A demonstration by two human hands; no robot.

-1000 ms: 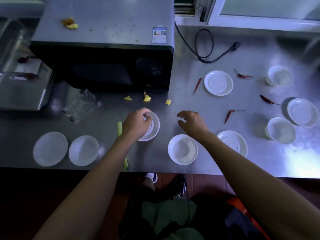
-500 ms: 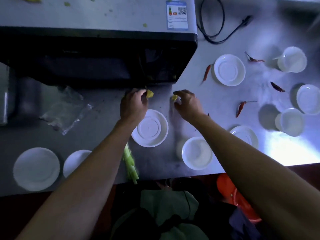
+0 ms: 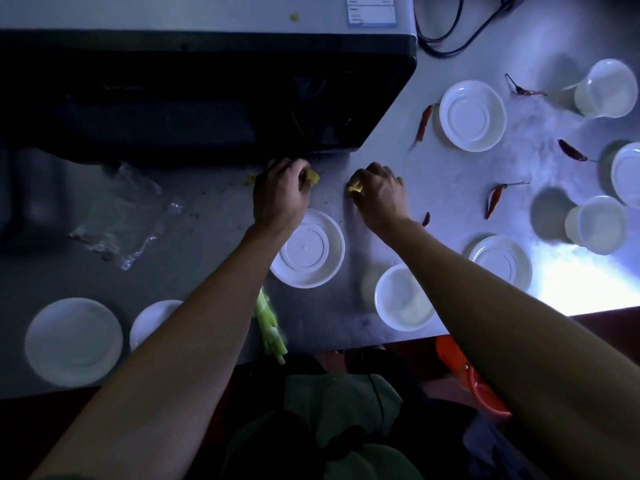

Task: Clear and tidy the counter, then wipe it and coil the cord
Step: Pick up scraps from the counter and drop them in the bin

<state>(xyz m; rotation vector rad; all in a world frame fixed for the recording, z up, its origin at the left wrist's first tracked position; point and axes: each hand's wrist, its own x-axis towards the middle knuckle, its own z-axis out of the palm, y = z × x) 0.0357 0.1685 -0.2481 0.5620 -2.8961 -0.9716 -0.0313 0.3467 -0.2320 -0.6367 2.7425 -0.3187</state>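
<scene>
On the steel counter [image 3: 433, 188], in front of the black microwave [image 3: 194, 98], my left hand [image 3: 280, 195] pinches a yellow scrap [image 3: 312, 176]. My right hand [image 3: 379, 195] pinches a second yellow scrap [image 3: 354, 187]. A third yellow scrap [image 3: 250, 179] lies just left of my left hand. A white saucer [image 3: 308, 249] sits below my left wrist and a white bowl [image 3: 403, 299] under my right forearm. The black cord [image 3: 450, 32] lies loose at the back right.
Several white saucers [image 3: 472, 116] and cups [image 3: 606, 88] stand on the right, with several dried red chillies [image 3: 493, 199] among them. Two white plates [image 3: 74, 341] sit at the front left. A crumpled plastic bag [image 3: 121, 216] and green stalk pieces [image 3: 270, 323] lie nearby.
Both hands left the saucer area and reached forward to the microwave's base, each taking a yellow scrap between its fingers. The view has moved closer and leftward.
</scene>
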